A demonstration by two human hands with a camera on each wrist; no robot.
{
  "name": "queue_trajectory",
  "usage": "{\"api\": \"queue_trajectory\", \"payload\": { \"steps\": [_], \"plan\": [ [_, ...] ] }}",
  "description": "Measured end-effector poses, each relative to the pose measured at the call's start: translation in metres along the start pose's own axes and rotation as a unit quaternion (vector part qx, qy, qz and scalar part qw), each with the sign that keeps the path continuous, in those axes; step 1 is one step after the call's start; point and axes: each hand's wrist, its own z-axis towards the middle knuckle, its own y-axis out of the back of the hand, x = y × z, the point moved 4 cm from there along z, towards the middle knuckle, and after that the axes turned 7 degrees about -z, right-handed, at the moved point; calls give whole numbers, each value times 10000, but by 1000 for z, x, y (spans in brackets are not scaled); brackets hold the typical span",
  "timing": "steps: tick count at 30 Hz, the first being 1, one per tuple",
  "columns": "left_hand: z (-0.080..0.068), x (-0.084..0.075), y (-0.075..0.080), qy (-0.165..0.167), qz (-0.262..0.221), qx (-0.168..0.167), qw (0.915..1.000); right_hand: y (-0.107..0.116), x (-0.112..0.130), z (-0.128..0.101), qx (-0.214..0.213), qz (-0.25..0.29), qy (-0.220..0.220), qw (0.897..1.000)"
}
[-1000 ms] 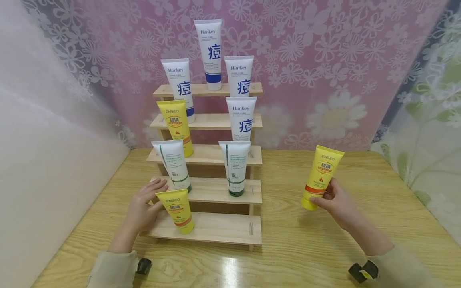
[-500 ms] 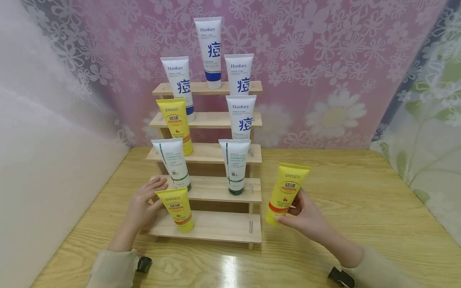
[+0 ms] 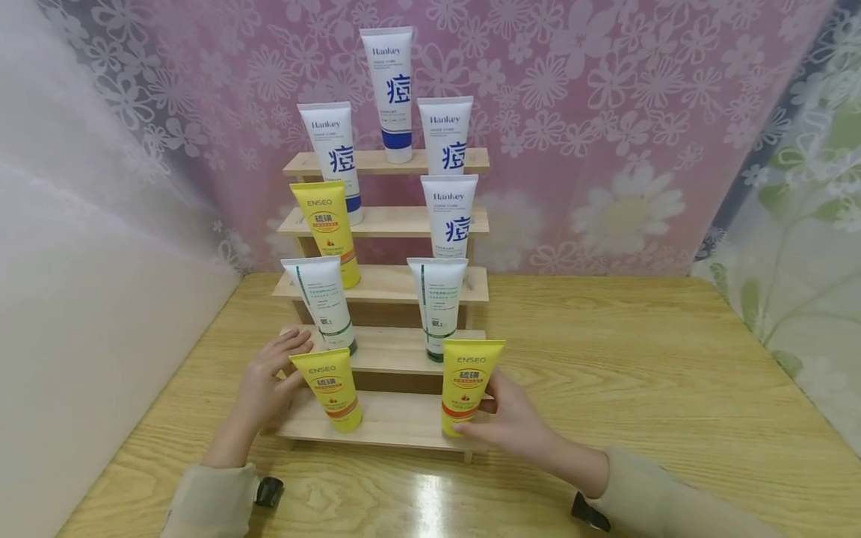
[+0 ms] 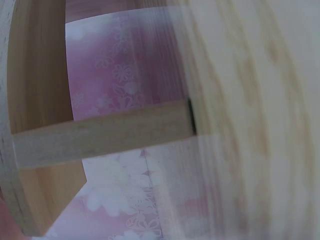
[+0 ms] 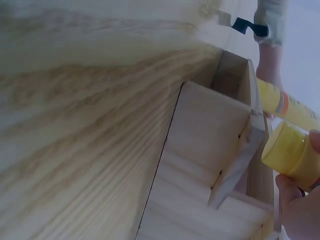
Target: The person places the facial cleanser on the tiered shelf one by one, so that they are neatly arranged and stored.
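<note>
In the head view a yellow ENSEO squeeze tube (image 3: pixel 469 385) is upright over the right end of the lowest step. My right hand (image 3: pixel 514 422) grips it low, near the cap. The right wrist view shows the tube's round cap end (image 5: pixel 281 145) apart from the wood. My left hand (image 3: pixel 265 381) holds the left side of the wooden step rack (image 3: pixel 403 418), fingers over the second step's end and thumb lower. Beside it another yellow tube (image 3: pixel 329 392) stands on the lowest step. The left wrist view shows mostly the rack's wooden crosspiece (image 4: pixel 105 135).
White-and-green tubes (image 3: pixel 321 302) stand on the second step, one hidden partly behind the held tube. Higher up are another yellow tube (image 3: pixel 327 232) and several white Hankey tubes (image 3: pixel 392 93). A flowered backdrop (image 3: pixel 572 127) rises behind the wooden table (image 3: pixel 605 336).
My right hand has carried the yellow tube leftward and down, from above the table on the right to the lowest step's right end. The left hand stays in place.
</note>
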Motion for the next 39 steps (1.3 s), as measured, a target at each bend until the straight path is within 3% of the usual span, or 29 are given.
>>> {"api": "queue_trajectory", "payload": {
  "steps": [6,13,19,29,35,38,39],
  "plan": [
    [1,0,1,-8,-53,22,10000,-16,4,6,150,-302,274,9991],
    [-1,3,-2,64,70,95,9999,-30,-8,9,169,-653,512,9964],
    [-2,6,-3,31,4,61,10000,-32,-11,10,-79,-1422,748,9870],
    [2,5,-2,37,-22,98,9999,-32,-7,8,-199,-2042,812,9754],
    [1,5,-1,168,-10,197,9997,-22,-20,4,-363,-1874,1533,9696],
    [1,6,0,240,36,294,9993,-8,-51,2,-620,-1803,2042,9602],
    [1,7,0,249,55,329,9991,-2,-58,0,-791,-1923,2233,9523]
  ]
}}
